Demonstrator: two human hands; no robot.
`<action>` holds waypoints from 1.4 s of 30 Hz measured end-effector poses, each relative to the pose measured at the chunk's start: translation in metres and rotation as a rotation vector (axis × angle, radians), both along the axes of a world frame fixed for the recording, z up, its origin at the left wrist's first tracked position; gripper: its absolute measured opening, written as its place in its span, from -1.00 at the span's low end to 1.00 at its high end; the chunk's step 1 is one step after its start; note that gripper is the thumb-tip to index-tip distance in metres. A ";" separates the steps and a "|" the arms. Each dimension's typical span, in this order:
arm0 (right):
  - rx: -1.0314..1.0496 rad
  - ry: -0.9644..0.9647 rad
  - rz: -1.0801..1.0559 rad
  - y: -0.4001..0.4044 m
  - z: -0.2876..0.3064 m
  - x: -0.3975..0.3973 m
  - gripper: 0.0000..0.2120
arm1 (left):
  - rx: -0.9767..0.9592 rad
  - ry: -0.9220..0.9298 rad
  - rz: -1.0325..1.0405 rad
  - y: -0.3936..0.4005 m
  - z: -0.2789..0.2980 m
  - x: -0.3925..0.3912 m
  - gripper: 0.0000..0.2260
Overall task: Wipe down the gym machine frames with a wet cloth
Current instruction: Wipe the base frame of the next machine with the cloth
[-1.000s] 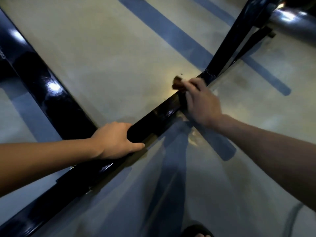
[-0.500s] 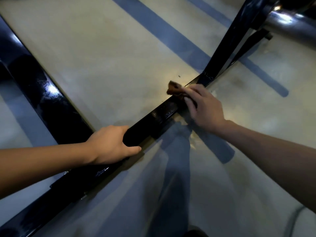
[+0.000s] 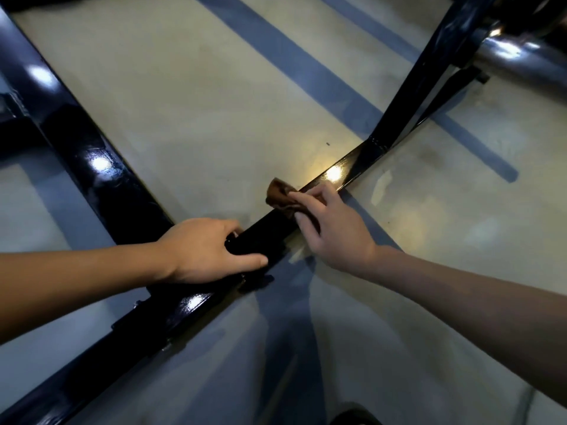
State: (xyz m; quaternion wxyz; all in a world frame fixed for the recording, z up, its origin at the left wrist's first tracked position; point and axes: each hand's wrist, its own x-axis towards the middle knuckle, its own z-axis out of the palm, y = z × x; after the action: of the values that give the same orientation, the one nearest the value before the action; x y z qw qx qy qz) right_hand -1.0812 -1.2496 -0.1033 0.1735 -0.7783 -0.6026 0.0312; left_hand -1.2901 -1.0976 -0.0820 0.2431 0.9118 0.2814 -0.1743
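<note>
Brown cloth (image 3: 280, 197) lies under the right hand (image 3: 334, 231), fingers pressing it onto the black frame bar (image 3: 196, 302). That bar runs diagonally, from beyond the fingertips back toward the left hand (image 3: 202, 250), which grips it nearer the body. No writing is readable.

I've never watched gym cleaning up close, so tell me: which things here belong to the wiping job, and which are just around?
Part of the job:
- brown cloth, pressed on the bar by the right hand
- black frame bar
- left hand, gripping that bar

Just around:
- chrome tube
- blue floor stripes
- dark shoe tip
</note>
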 end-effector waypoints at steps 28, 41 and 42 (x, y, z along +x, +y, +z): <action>-0.027 0.010 0.245 0.013 0.007 -0.195 -0.56 | 0.447 -0.275 -0.422 0.059 -0.001 -0.172 -0.44; -0.137 -0.023 0.017 0.027 0.020 -0.165 -0.66 | 0.285 -0.197 -0.179 0.077 -0.001 -0.169 -0.44; -0.146 -0.012 0.091 0.026 0.019 -0.182 -0.64 | 0.265 -0.195 -0.133 0.078 -0.001 -0.169 -0.45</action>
State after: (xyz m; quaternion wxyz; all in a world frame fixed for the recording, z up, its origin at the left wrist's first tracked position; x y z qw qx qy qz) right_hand -1.2636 -1.2241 -0.0843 0.1110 -0.7610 -0.6343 0.0781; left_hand -1.4586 -1.0198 -0.0828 0.1349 0.9650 0.2160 -0.0623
